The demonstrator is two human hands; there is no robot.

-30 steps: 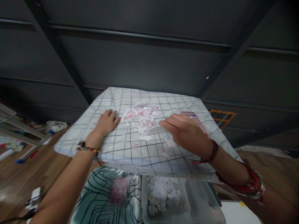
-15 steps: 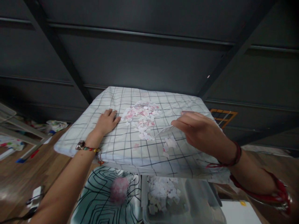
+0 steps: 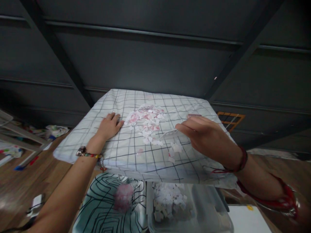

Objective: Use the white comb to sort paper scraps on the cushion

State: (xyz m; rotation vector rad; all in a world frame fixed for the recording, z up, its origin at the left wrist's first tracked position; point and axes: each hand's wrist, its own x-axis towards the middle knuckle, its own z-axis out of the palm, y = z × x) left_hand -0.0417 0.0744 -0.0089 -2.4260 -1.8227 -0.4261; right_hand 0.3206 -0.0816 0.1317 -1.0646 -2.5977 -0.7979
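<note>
A loose pile of small torn paper scraps, white and pink, lies on a white checked cloth. Just left of the pile my left hand rests flat on the cloth, fingers apart, holding nothing. My right hand is closed around a thin, pale, see-through flat piece, whose tip points left toward the pile's near edge; its exact kind is unclear. Above the right fingers shows a narrow dark-edged strip. A smaller cluster of scraps lies below the flat piece.
Below the table's front edge stands a clear plastic bin with white scraps inside. Left of it, a pink clump lies on teal patterned fabric. A dark panelled wall rises behind. A power strip lies on the floor.
The whole view has shifted slightly. My right hand and the pale flat piece stay almost in place over the cloth; my left hand still rests beside the pile.
</note>
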